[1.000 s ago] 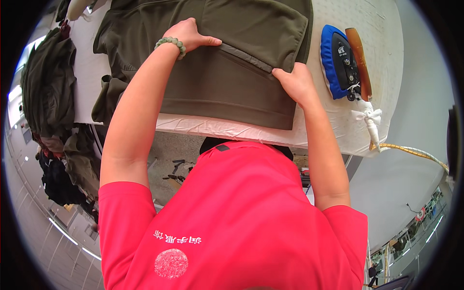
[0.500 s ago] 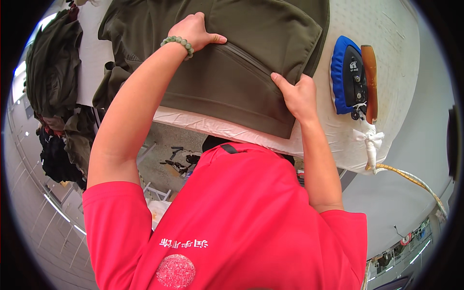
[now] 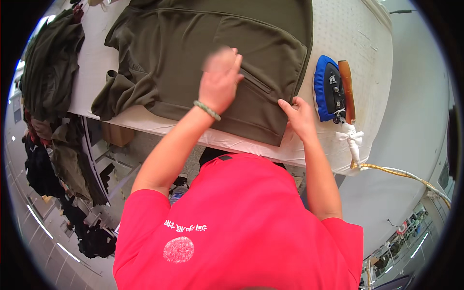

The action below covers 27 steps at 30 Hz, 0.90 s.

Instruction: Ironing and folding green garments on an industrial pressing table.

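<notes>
An olive-green jacket [image 3: 183, 58] lies spread on the white-covered ironing table [image 3: 357, 29], its slanted zip pocket [image 3: 256, 81] facing up. Over the cloth at the pocket's upper end is my left hand [image 3: 220, 84], fingers stretched out and partly smeared by motion. A green bead bracelet [image 3: 208, 110] circles that wrist. My right hand [image 3: 300, 116] pinches the jacket's right side edge near the lower corner, thumb on top and the other fingers partly hidden.
To the right rests an iron [image 3: 332, 89] with a blue cover and brown handle, its wrapped hose [image 3: 401, 173] running off the table's edge. Dark green garments [image 3: 50, 67] are heaped at the far left, and more clothes [image 3: 72, 159] hang below them.
My left hand has let go of the pocket's upper end and moved right and nearer, with its fingers now stretched out. My right hand has shifted from the pocket's lower end to the side edge.
</notes>
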Each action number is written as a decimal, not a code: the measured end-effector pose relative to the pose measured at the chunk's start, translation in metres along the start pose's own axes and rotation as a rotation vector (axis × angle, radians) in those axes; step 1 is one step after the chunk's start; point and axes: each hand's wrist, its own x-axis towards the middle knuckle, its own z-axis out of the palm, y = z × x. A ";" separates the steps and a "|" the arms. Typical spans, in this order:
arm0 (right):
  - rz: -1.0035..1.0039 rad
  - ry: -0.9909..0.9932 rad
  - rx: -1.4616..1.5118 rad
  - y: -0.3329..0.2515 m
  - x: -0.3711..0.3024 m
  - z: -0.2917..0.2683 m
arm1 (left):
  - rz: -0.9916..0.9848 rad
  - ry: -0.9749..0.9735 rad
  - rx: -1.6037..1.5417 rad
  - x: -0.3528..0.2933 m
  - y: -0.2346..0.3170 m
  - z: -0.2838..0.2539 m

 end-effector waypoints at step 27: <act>-0.858 0.130 -0.667 0.000 0.027 0.034 | -0.041 -0.224 -0.144 -0.035 -0.019 0.002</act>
